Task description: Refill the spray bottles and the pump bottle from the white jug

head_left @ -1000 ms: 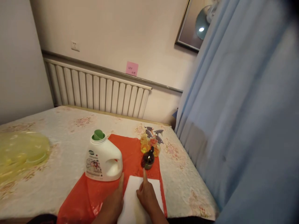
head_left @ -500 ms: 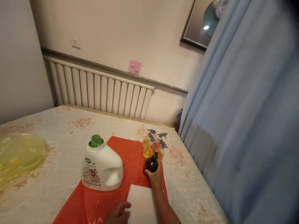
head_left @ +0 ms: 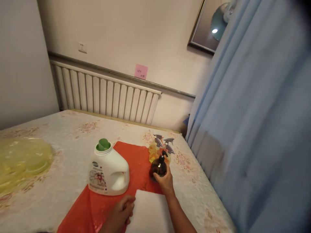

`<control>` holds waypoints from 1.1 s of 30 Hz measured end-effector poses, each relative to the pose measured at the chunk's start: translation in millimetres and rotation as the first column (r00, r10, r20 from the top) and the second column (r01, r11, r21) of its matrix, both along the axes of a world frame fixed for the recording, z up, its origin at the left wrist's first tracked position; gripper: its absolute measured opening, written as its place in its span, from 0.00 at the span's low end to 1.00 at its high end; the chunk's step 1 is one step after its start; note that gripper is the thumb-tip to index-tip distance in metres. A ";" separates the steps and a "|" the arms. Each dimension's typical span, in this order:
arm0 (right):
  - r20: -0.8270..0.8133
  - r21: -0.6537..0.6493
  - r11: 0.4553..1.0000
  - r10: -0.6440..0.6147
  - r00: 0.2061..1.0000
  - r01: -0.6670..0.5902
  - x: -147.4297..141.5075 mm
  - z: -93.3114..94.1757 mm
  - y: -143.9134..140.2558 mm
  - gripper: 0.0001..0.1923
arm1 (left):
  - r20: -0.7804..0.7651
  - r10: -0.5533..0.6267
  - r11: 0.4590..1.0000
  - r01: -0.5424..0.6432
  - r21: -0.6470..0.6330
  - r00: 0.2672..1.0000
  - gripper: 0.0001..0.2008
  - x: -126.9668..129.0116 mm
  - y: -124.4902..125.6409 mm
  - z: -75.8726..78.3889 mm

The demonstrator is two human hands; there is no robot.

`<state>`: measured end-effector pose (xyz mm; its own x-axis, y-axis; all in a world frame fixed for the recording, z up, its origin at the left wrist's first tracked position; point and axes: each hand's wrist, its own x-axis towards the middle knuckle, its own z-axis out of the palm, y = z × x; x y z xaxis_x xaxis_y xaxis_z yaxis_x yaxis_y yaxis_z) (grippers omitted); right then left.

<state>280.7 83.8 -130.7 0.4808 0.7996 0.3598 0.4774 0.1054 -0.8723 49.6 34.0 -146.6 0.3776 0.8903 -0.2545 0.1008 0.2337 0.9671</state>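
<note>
My right hand [head_left: 166, 181] is wrapped around a dark round pump bottle [head_left: 158, 169] with a black pump head. The bottle stands upright over the red sheet, just in front of several clear spray bottles [head_left: 153, 157] with grey trigger heads and yellow or orange tints. Beside the left edge of a white rectangular pad [head_left: 149, 210], my left hand [head_left: 122, 208] has its fingers loosely bent, and nothing shows in it. A large white detergent jug [head_left: 109, 176] with a green cap piece in its mouth stands on the red sheet [head_left: 132, 158], beyond my left hand.
A yellowish translucent plastic item [head_left: 26, 158] lies on the left of the flowered bed cover [head_left: 70, 155]. Behind the bed, a white radiator [head_left: 107, 94] runs along the wall. A blue curtain [head_left: 233, 113] hangs on the right.
My right hand and the pump bottle have shifted slightly, and the pump head now shows more clearly. My left hand has moved a little up and forward. The view has turned slightly left.
</note>
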 end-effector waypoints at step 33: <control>-0.231 -0.039 0.789 0.589 0.774 -0.613 -88.8 32.9 -146.9 0.48 | 0.050 -0.144 0.924 0.116 0.364 0.988 0.25 -12.7 -41.5 102.4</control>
